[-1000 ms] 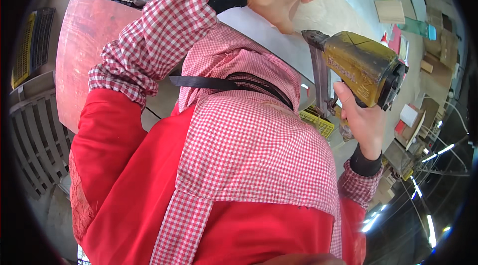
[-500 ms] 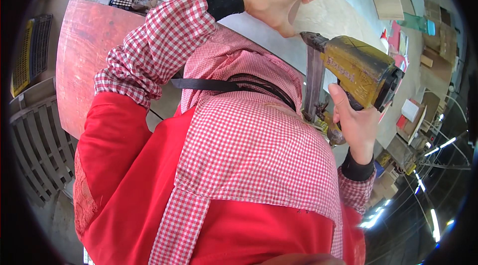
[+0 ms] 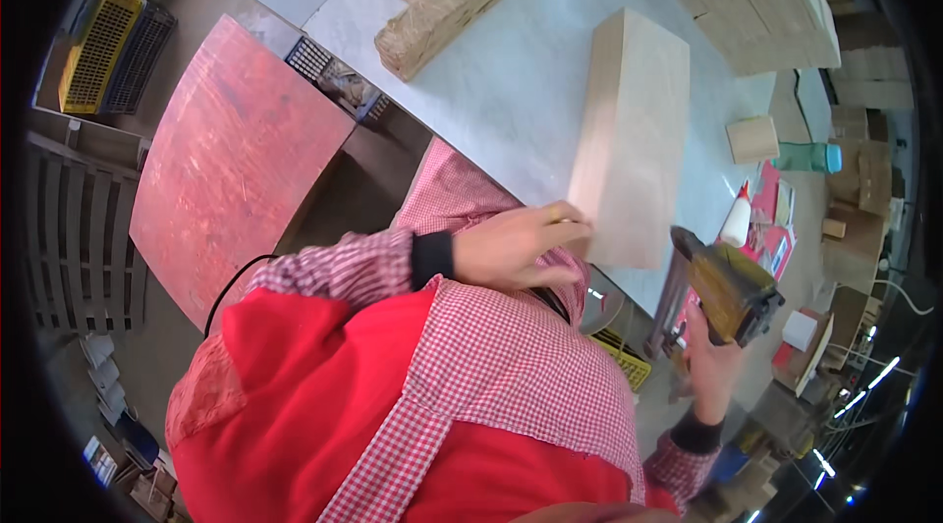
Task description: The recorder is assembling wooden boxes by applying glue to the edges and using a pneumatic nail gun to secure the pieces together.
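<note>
One nail gun (image 3: 729,289) I watch, lower right: right hand (image 3: 709,358) wraps its handle, probably balancing the weight; left hand (image 3: 519,248), mid-frame, loosely spread by wooden block (image 3: 648,135), contact unclear.

I'm looking in on what seems a woodworking workshop: pale wooden blocks (image 3: 747,7) are stacked on a smooth worktable (image 3: 511,101), I see a yellow-and-black power tool (image 3: 732,287) shaped like a nail gun, plastic crates (image 3: 101,56), and strip lights (image 3: 868,386) glowing farther off.
</note>
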A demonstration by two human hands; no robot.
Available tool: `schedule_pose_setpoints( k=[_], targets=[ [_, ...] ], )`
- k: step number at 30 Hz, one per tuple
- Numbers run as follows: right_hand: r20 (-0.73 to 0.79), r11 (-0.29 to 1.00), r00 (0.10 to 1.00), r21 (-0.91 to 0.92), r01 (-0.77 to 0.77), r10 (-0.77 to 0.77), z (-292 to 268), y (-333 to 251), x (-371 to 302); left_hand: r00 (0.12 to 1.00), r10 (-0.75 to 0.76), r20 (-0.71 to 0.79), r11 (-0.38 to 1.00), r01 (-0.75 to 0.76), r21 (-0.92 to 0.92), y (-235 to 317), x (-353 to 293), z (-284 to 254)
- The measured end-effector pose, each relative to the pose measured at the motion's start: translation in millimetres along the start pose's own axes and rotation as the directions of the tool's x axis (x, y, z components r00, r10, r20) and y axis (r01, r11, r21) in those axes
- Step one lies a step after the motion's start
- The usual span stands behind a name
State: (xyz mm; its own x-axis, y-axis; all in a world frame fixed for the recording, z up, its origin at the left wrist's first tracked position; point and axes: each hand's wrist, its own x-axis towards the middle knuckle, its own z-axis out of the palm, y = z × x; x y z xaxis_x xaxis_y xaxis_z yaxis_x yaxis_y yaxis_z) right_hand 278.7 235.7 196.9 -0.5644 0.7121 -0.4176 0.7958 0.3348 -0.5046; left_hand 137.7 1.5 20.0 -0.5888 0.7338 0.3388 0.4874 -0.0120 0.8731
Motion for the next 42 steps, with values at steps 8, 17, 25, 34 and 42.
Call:
schedule_pose_setpoints(
  k=[8, 17, 25, 34, 42],
  targets=[
    [-0.081, 0.950, 0.949, -0.093, 0.298, -0.306, -30, 71, -15, 0.949, -0.286, -0.135, 0.841, 0.316, 0.439, -94, 214, -58],
    [0.077, 0.949, 0.946, -0.010, 0.316, -0.314, 2, 52, -11, 0.963, -0.265, -0.041, 0.797, 0.243, 0.552, -141, 275, -100],
    [0.051, 0.917, 0.917, -0.024, 0.397, -0.396, -3, 47, -6, 0.974, -0.195, -0.115, 0.847, 0.227, 0.481, -146, 268, -97],
    [0.139, 0.972, 0.963, 0.013, 0.233, -0.232, -7, 21, 1, 0.976, -0.155, -0.153, 0.842, 0.212, 0.497, -145, 267, -100],
    [0.133, 0.965, 0.960, -0.063, 0.255, -0.245, -11, 30, 10, 0.976, -0.139, -0.164, 0.847, 0.204, 0.491, -146, 265, -101]
  ],
)
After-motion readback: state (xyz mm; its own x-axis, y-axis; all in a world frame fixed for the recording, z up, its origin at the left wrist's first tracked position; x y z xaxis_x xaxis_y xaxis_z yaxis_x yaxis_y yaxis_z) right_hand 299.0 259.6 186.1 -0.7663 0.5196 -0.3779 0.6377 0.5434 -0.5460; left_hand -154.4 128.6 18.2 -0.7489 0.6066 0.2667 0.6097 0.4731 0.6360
